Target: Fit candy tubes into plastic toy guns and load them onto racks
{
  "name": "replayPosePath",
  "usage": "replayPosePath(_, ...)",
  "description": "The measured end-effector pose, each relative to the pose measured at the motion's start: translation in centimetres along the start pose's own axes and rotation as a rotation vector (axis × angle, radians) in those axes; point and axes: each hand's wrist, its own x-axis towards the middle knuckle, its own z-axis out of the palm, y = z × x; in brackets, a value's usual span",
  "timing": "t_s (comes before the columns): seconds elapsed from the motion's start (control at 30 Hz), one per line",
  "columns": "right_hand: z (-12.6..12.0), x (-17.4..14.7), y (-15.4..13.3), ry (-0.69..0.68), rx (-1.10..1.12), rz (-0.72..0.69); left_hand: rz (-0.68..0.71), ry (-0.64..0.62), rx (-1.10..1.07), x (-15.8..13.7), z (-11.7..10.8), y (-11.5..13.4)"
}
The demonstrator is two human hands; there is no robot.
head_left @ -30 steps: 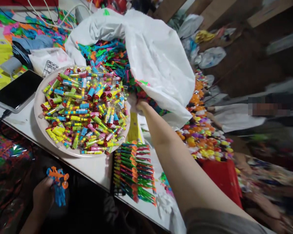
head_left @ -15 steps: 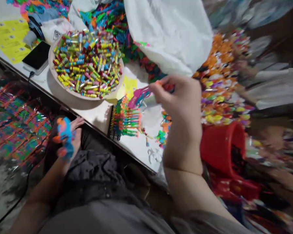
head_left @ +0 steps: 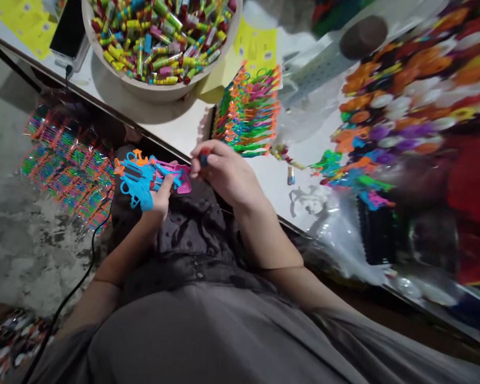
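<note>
My left hand (head_left: pixel 160 200) is closed around a blue plastic toy gun (head_left: pixel 138 178) with orange parts, held over my lap. A pink plastic piece (head_left: pixel 184 182) with a grid pattern sticks out beside it, under my thumb. Just to the right, my right hand (head_left: pixel 234 176) is closed in a pinch on a small dark piece (head_left: pixel 204 154) with a red end; its kind is too blurred to tell. The right fingertips are close to the pink piece but apart from it.
A round bowl (head_left: pixel 160 96) of small colourful tubes stands on the white table (head_left: pixel 156 120). Near it are a row of colourful plastic pieces (head_left: pixel 248 114), a phone (head_left: pixel 70 34) and yellow sheets (head_left: pixel 18 24). Bagged pieces (head_left: pixel 70 165) lie at the left; loose orange pieces (head_left: pixel 420 64) at the right.
My right hand has come back from over the table to beside my left hand. The pink piece is now at the left hand. My view has shifted lower and nearer.
</note>
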Motion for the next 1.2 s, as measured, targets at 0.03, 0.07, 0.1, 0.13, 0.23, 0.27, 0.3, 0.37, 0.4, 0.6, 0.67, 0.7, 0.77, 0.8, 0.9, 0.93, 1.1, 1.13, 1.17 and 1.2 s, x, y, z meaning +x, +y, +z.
replayPosePath(0.03, -0.3, -0.2, 0.2, 0.059, 0.003, -0.009, -0.016, 0.011, -0.032, -0.2, 0.1, 0.2)
replayPosePath(0.07, -0.5, -0.4, 0.6, 0.105, 0.000, -0.013, -0.024, 0.024, -0.056, -0.4, 0.2, 0.4)
replayPosePath(0.1, -0.7, -0.6, 0.9, 0.126, -0.008, -0.008, -0.025, 0.039, -0.065, -0.5, 0.3, 0.6)
replayPosePath(0.13, -0.8, -0.8, 1.3, 0.128, -0.019, 0.004, -0.016, 0.055, -0.058, -0.6, 0.3, 0.7)
replayPosePath(0.23, -0.7, -1.1, 2.4, 0.123, -0.065, 0.030, 0.010, 0.042, 0.001, -0.7, 0.1, 0.7)
replayPosePath(0.27, -0.5, -1.2, 2.7, 0.132, -0.079, 0.031, 0.016, 0.028, 0.019, -0.7, 0.0, 0.6)
replayPosePath(0.3, -0.4, -1.2, 2.9, 0.149, -0.091, 0.029, 0.022, 0.015, 0.032, -0.7, -0.1, 0.5)
replayPosePath(0.37, -0.1, -1.3, 3.1, 0.191, -0.106, 0.027, 0.038, 0.001, 0.042, -0.7, -0.3, 0.2)
replayPosePath(0.4, 0.0, -1.2, 3.2, 0.211, -0.110, 0.026, 0.043, 0.000, 0.046, -0.7, -0.3, 0.2)
replayPosePath(0.6, -0.4, -1.2, 3.9, 0.248, -0.170, -0.002, 0.033, 0.036, 0.128, -0.9, -0.2, 0.3)
replayPosePath(0.67, -0.5, -1.4, 4.2, 0.228, -0.215, -0.006, 0.046, 0.040, 0.157, -1.0, -0.1, 0.4)
replayPosePath(0.7, -0.4, -1.4, 4.3, 0.208, -0.242, -0.005, 0.053, 0.041, 0.171, -1.1, 0.0, 0.6)
replayPosePath(0.77, -0.1, -1.7, 4.2, 0.167, -0.299, -0.004, 0.063, 0.051, 0.208, -1.1, 0.2, 0.9)
replayPosePath(0.8, 0.1, -1.8, 4.0, 0.153, -0.327, -0.008, 0.072, 0.059, 0.229, -1.1, 0.3, 1.1)
replayPosePath(0.9, -0.1, -2.2, 2.9, 0.095, -0.431, -0.033, 0.053, 0.065, 0.276, -1.0, 0.6, 1.7)
replayPosePath(0.93, -0.9, -2.5, 2.5, 0.090, -0.477, -0.047, 0.020, 0.057, 0.280, -0.9, 0.6, 1.8)
replayPosePath(1.1, -12.0, -4.7, 2.7, 0.821, -0.746, -0.130, -0.029, 0.031, 0.116, 0.6, -0.2, 1.3)
replayPosePath(1.13, -14.8, -5.3, 3.5, 1.011, -0.813, -0.067, -0.003, 0.053, 0.064, 1.1, -0.5, 1.2)
replayPosePath(1.17, -17.3, -5.9, 4.6, 1.114, -0.909, 0.081, 0.016, 0.082, 0.018, 1.6, -0.9, 1.0)
replayPosePath(1.2, -19.3, -6.5, 5.9, 1.132, -1.009, 0.283, 0.022, 0.112, -0.018, 2.1, -1.3, 0.8)
